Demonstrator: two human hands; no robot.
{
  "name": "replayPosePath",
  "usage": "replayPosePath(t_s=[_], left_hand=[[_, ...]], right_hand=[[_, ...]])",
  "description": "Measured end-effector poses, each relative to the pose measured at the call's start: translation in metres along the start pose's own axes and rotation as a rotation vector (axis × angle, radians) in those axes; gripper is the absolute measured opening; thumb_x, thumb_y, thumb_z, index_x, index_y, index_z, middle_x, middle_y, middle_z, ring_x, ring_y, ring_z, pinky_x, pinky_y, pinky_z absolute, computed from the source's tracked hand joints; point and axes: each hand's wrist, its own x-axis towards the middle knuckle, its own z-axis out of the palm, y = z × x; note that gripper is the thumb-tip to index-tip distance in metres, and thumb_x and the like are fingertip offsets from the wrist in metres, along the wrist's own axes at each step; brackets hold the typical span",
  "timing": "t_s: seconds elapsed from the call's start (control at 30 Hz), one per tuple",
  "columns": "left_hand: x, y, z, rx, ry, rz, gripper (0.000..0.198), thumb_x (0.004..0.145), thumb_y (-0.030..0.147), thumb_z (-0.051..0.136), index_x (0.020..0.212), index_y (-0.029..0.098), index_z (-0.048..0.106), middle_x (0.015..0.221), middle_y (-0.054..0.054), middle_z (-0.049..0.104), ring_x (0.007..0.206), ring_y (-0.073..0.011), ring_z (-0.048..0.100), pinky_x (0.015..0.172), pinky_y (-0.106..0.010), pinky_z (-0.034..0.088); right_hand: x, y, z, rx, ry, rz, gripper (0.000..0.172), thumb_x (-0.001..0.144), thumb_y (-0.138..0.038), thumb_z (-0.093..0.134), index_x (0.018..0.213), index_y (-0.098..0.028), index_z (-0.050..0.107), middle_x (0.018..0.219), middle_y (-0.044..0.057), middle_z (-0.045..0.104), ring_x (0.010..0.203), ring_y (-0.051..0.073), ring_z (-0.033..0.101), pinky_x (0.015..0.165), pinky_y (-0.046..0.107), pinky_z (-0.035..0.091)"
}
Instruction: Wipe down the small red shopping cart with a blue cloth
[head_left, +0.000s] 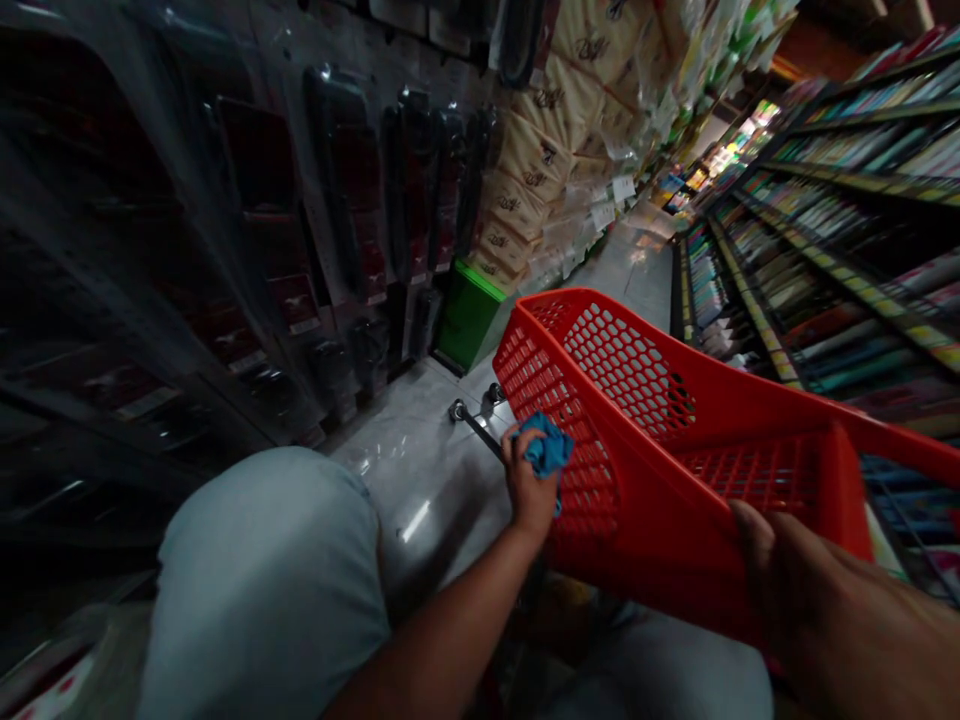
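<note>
A red plastic shopping cart basket [720, 410] with a perforated wall stands tilted in front of me in a store aisle. My left hand [529, 490] is closed around a crumpled blue cloth [547, 448] and presses it against the basket's left outer wall. My right hand [780, 570] grips the near rim of the basket at the lower right; its fingers curl over the edge. My knee in light trousers [262, 570] fills the lower left.
Dark packaged goods hang on the left rack [337, 220]. Beige packets [540, 150] hang further along, above a green bin [469, 315]. Shelves of colourful items [825, 230] line the right. Cart wheels [472, 405] rest on the glossy tiled floor [405, 470].
</note>
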Motion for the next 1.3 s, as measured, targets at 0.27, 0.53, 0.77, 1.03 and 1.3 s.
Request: replayPosePath(t_s=[0.27,0.53,0.77,1.03,1.3], left_hand=[[-0.046,0.019,-0.007,0.034,-0.051,0.076,0.036,0.077,0.006,0.063,0.108,0.025,0.062,0.120,-0.006,0.054,0.115,-0.0204,0.060,0.103,-0.038,0.050],[-0.017,0.076,-0.009,0.195,-0.291,0.638,0.031,0.085,0.020,0.067,0.114,0.032,0.069,0.133,-0.005,0.053,0.121,-0.0234,0.055,0.106,-0.041,0.048],[-0.011,0.077,-0.020,0.257,-0.386,0.956,0.023,0.085,0.027,0.067,0.106,0.036,0.072,0.118,-0.002,0.064,0.105,-0.0201,0.057,0.093,-0.034,0.052],[0.080,0.068,-0.050,0.354,-0.072,0.684,0.034,0.079,0.017,0.067,0.111,0.027,0.066,0.131,-0.008,0.053,0.123,-0.0264,0.055,0.108,-0.043,0.045],[0.177,0.060,-0.124,0.296,0.209,0.397,0.028,0.078,0.016,0.061,0.106,0.020,0.064,0.120,-0.009,0.056,0.115,-0.0215,0.058,0.113,-0.040,0.039]], right_hand=[[0.023,-0.031,-0.021,-0.171,0.059,0.054,0.048,0.106,-0.039,0.032,0.069,-0.022,0.056,0.055,0.008,0.065,0.044,0.021,0.060,0.046,0.029,0.015],[0.038,-0.027,-0.013,-0.134,0.040,0.095,0.044,0.105,-0.036,0.041,0.071,-0.017,0.061,0.066,0.012,0.074,0.057,0.022,0.069,0.051,0.030,0.014],[0.041,-0.009,0.005,-0.019,0.184,0.043,0.043,0.105,-0.033,0.041,0.073,-0.017,0.064,0.061,0.010,0.073,0.054,0.021,0.069,0.052,0.031,0.019],[0.020,0.026,0.035,0.083,0.319,-0.042,0.052,0.105,-0.044,0.036,0.073,-0.018,0.067,0.061,0.007,0.070,0.051,0.017,0.059,0.054,0.032,0.016],[0.013,0.041,0.046,0.192,0.376,-0.138,0.069,0.109,-0.050,0.021,0.077,-0.019,0.074,0.068,0.006,0.072,0.061,0.017,0.060,0.062,0.034,0.028]])
